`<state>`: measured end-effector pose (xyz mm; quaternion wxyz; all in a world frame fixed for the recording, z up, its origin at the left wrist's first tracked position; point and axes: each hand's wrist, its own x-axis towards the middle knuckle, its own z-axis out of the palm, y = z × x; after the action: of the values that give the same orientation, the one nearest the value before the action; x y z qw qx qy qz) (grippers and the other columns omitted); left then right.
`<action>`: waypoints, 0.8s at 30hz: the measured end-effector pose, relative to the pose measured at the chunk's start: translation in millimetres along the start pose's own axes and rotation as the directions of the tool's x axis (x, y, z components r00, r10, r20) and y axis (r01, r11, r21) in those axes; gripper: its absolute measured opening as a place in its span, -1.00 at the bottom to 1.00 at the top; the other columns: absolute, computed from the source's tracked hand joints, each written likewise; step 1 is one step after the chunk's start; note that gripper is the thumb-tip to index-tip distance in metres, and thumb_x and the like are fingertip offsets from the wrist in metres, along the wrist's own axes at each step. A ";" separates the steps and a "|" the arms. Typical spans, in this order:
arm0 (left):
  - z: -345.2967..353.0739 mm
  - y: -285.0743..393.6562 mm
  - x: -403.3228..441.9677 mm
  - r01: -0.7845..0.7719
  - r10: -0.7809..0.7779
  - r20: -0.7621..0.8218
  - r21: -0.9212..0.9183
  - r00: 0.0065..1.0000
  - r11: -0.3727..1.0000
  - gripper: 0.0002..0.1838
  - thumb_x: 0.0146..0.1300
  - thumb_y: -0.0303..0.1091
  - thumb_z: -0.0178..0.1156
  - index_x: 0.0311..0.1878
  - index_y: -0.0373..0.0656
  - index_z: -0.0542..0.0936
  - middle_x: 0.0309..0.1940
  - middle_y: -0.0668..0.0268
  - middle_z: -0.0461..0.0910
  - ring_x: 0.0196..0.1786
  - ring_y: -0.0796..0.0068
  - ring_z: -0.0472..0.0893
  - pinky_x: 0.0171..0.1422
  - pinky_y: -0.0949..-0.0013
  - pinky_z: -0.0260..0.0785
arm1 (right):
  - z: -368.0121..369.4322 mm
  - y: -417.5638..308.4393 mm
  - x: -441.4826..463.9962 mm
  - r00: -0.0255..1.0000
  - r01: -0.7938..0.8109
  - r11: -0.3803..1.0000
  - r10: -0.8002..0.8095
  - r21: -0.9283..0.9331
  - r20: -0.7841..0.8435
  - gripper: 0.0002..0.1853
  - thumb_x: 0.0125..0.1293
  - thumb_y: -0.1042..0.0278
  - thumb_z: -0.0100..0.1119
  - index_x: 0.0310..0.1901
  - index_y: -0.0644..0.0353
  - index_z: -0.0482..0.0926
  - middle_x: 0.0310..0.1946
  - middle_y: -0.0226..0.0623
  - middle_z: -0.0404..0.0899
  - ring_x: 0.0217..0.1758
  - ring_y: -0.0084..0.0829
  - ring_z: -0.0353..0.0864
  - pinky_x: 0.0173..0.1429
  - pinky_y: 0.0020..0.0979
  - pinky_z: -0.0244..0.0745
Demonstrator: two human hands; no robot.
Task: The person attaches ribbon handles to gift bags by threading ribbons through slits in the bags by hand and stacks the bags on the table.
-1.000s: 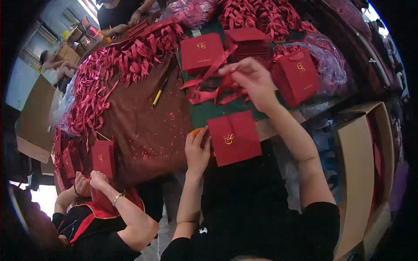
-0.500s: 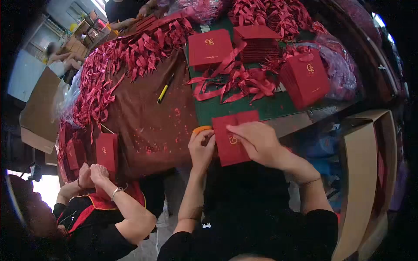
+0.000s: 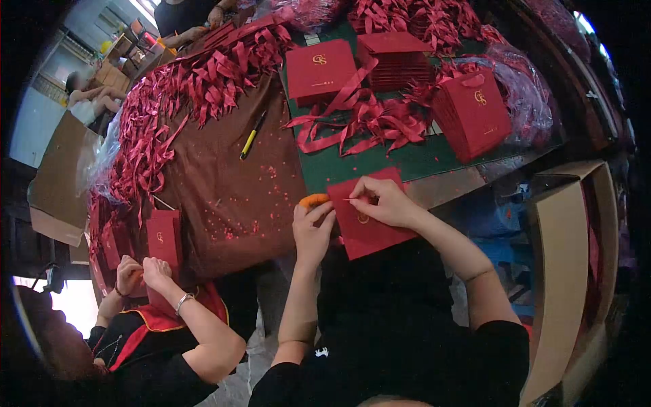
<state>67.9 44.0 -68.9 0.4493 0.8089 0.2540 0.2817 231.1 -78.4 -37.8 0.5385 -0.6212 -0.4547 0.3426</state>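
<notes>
Head: 2 hands (image 3: pixel 383 200) at red bag (image 3: pixel 369 239).

**Table (image 3: pixel 224 169) spread with red bags and ribbons**

My table has a brown cover (image 3: pixel 203 146) on its left and a green surface (image 3: pixel 329 175) on its right. A heap of red ribbons (image 3: pixel 146 149) follows the far left edge. A yellow-and-black pen (image 3: pixel 252 139) lies slanted on the brown, with red scraps (image 3: pixel 230 235) nearer me. Toward the far right corner sit a left stack of bags (image 3: pixel 322 68), a middle stack (image 3: pixel 393 68), a leaning right stack (image 3: pixel 478 112) and crumpled clear plastic (image 3: pixel 532 102).
</notes>
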 end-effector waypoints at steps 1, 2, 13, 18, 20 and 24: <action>0.1 0.8 0.1 -0.001 0.001 0.000 0.000 1.000 1.000 -0.79 0.14 -0.55 0.28 -0.12 -0.29 0.65 -0.04 0.24 0.50 -0.04 0.41 0.53 0.05 0.40 0.40 | -0.2 -1.2 0.3 1.000 0.027 0.999 -0.027 -0.026 0.011 -0.87 0.26 0.43 0.21 -0.26 0.28 0.49 -0.43 -0.25 0.57 -0.37 -0.47 0.57 -0.30 -0.41 0.43; 0.1 2.1 -0.1 0.004 -0.004 0.004 0.032 1.000 0.999 -0.78 0.13 -0.54 0.28 -0.11 -0.27 0.66 -0.03 0.24 0.50 -0.02 0.38 0.52 0.07 0.38 0.38 | -0.1 -2.2 1.0 1.000 0.028 0.999 -0.027 -0.027 0.011 -0.87 0.26 0.43 0.21 -0.26 0.28 0.49 -0.43 -0.25 0.57 -0.37 -0.47 0.57 -0.30 -0.41 0.43; 0.6 9.1 -0.1 -0.009 0.009 -0.002 0.091 1.000 0.996 -0.71 0.06 -0.55 0.29 -0.09 -0.19 0.67 0.02 0.27 0.50 -0.02 0.35 0.44 0.11 0.36 0.29 | -4.7 -10.1 7.0 0.978 0.173 0.944 -0.132 -0.281 0.159 -0.87 0.25 0.41 0.18 -0.28 0.27 0.46 -0.45 -0.13 0.56 -0.37 -0.21 0.60 -0.33 -0.26 0.44; -0.2 16.3 2.3 -0.114 0.120 -0.022 0.192 0.992 0.975 -0.74 0.01 -0.57 0.32 -0.16 -0.21 0.69 0.02 0.30 0.51 -0.15 0.36 0.31 0.01 0.35 0.25 | -4.8 -15.3 13.8 0.970 0.196 0.889 -0.113 -0.414 0.217 -0.86 0.21 0.44 0.14 -0.25 0.27 0.43 -0.38 -0.08 0.57 -0.26 -0.07 0.61 -0.26 -0.18 0.45; -1.2 17.2 4.4 -0.178 0.189 -0.024 0.242 0.982 0.954 -0.74 0.01 -0.56 0.33 -0.16 -0.20 0.69 0.02 0.29 0.51 -0.17 0.34 0.30 -0.02 0.33 0.24 | -5.3 -16.6 19.8 0.960 0.254 0.876 -0.177 -0.409 0.217 -0.90 0.20 0.47 0.11 -0.29 0.29 0.44 -0.43 -0.06 0.58 -0.33 -0.08 0.62 -0.29 -0.18 0.45; -2.3 15.1 6.3 -0.269 0.286 -0.016 0.290 0.958 0.918 -0.77 0.02 -0.55 0.33 -0.19 -0.19 0.70 0.00 0.28 0.52 -0.19 0.30 0.30 -0.05 0.28 0.23 | -9.5 -38.7 27.2 0.937 -0.159 0.953 0.228 -0.259 0.263 -0.92 0.18 0.49 0.12 -0.37 0.30 0.46 -0.54 -0.13 0.59 -0.47 -0.27 0.66 -0.37 -0.26 0.47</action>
<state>73.2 42.4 -53.3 0.2761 0.8843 0.1874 0.3266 241.8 -56.2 3.7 0.3524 -0.6652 -0.5020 0.4258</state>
